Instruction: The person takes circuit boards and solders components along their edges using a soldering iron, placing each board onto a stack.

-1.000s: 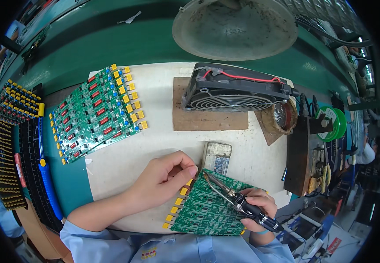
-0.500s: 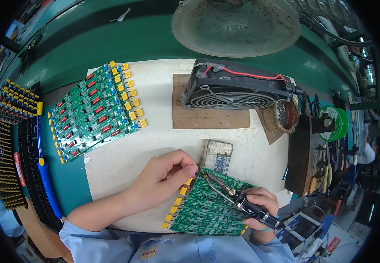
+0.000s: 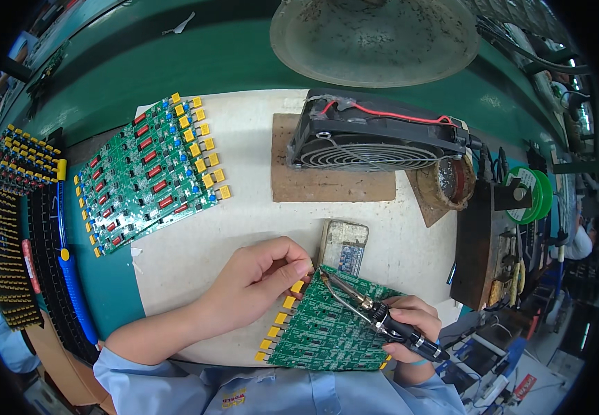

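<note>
A green circuit board [image 3: 337,328] lies solder side up before me, tilted, with yellow connector blocks [image 3: 274,332] along its left edge. My right hand [image 3: 413,318] grips the black handle of a soldering iron [image 3: 381,315] with a thin feed tube beside its barrel. The iron's tip rests at or just above the board's upper left corner. Close to that corner, my left hand [image 3: 261,277] is closed in a pinch by the topmost yellow block; what lies between thumb and fingers is hidden. A worn grey block [image 3: 344,242] stands behind the board, its lower end near the board's upper edge.
Overlapping finished-looking boards [image 3: 151,173] lie at the left, beside a rack of boards [image 3: 12,235]. A caged fan [image 3: 375,131] stands on brown board ahead, below a lamp-like hood [image 3: 375,41]. A round pot [image 3: 452,181], dark metal box [image 3: 479,256] and green spool [image 3: 535,196] are at the right.
Both hands, the iron and the board hold almost the same place. The view has shifted very slightly.
</note>
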Motion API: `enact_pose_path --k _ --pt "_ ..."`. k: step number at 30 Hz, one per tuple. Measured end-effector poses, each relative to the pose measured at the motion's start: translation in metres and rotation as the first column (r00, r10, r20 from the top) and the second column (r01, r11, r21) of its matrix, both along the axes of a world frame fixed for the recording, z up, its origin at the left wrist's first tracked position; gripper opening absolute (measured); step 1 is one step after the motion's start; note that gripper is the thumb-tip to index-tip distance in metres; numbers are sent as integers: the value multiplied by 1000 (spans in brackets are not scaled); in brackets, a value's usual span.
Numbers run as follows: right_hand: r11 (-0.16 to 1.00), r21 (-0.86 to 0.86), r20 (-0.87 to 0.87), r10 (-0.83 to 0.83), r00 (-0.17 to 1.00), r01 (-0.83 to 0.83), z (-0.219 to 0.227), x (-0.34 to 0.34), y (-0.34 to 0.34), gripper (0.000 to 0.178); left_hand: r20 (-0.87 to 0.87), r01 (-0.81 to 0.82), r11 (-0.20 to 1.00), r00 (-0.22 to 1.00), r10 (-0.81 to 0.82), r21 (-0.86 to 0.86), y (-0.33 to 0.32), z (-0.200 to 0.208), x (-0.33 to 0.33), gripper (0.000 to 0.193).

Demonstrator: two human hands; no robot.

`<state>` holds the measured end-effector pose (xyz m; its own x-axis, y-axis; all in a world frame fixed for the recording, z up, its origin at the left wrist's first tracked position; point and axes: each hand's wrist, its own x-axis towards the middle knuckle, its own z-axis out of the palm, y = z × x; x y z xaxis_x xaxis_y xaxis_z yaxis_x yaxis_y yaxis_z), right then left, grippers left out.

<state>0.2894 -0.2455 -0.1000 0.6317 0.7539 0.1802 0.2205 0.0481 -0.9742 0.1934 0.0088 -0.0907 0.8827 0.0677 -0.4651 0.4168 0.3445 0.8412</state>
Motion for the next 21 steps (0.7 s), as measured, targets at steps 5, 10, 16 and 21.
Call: enact_pose_path --k 5,10,16,21 --pt "997 14 -81 -69 994 70 2 -3 -1 45 -9 48 999 999 -48 15 3 2 1 11" --pt "966 163 -212 -163 964 199 -7 -9 1 46 30 -23 999 999 21 46 -2 -2 -1 10" --pt "994 110 -61 -14 998 21 -4 -1 0 45 -28 31 989 999 -27 146 0 7 -1 12" --pt "998 61 -22 -1 1000 2 -1 -1 2 43 42 10 978 999 -19 208 -2 2 -3 14"
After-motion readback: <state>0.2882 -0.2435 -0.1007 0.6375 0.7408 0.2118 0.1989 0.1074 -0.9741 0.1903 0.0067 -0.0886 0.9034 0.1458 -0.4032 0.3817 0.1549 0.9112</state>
